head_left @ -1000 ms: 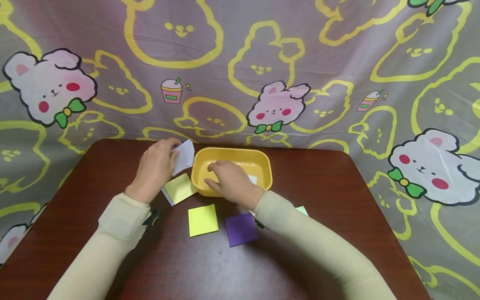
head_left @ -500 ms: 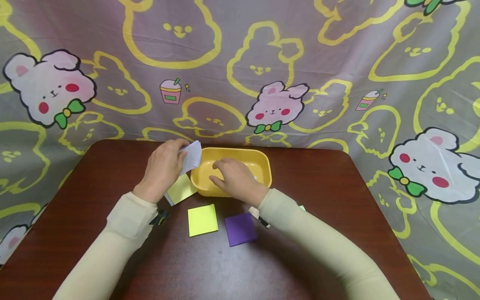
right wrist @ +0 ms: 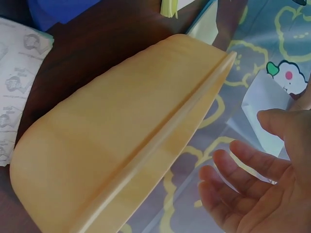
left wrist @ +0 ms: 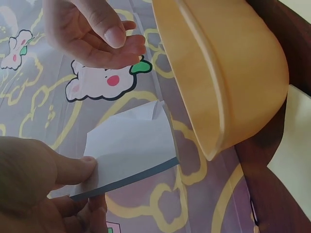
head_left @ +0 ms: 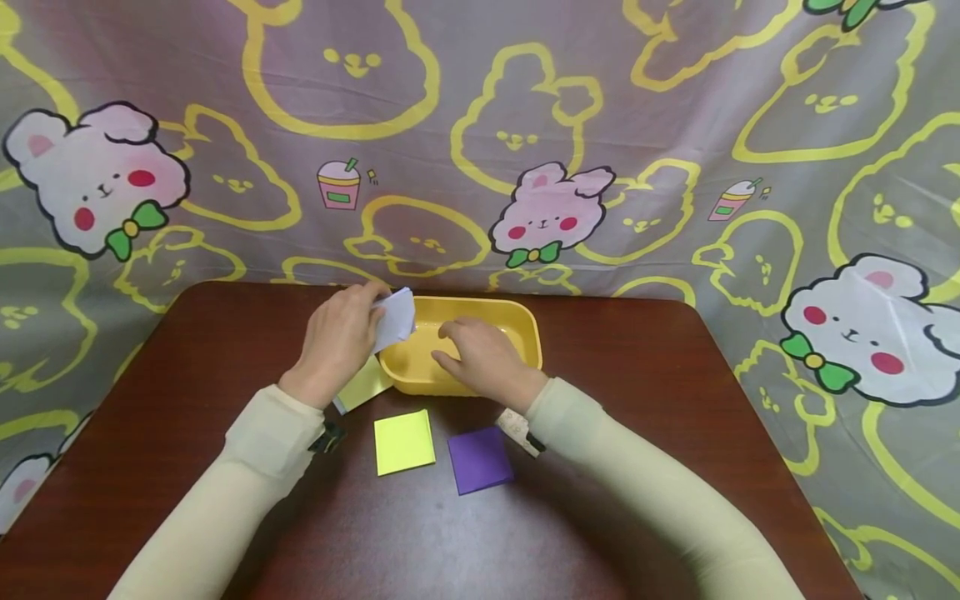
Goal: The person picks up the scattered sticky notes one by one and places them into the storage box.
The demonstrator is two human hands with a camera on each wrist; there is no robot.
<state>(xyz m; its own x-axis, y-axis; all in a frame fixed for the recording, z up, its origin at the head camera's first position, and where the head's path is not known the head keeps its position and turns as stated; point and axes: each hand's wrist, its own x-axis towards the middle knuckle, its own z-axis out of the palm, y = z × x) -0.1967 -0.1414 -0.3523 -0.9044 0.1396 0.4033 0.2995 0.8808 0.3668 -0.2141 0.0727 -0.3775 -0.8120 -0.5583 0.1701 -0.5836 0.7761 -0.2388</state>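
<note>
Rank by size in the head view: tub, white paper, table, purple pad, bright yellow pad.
Table
Tub
Purple pad and bright yellow pad: too alike to rank
White paper, judging only its visible part

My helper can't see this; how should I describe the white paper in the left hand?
On the brown table, find the yellow tub. At its left end, the left hand pinches the white paper. Unlike the bright yellow pad and purple pad lying nearer the person, it is held up.

Long, plain cream sleeves [head_left: 652, 483] with a wide left cuff [head_left: 273, 435]; a small black fitting [head_left: 327, 438] at its edge; left hand [head_left: 341, 329] and right hand [head_left: 487, 354] bare.
</note>
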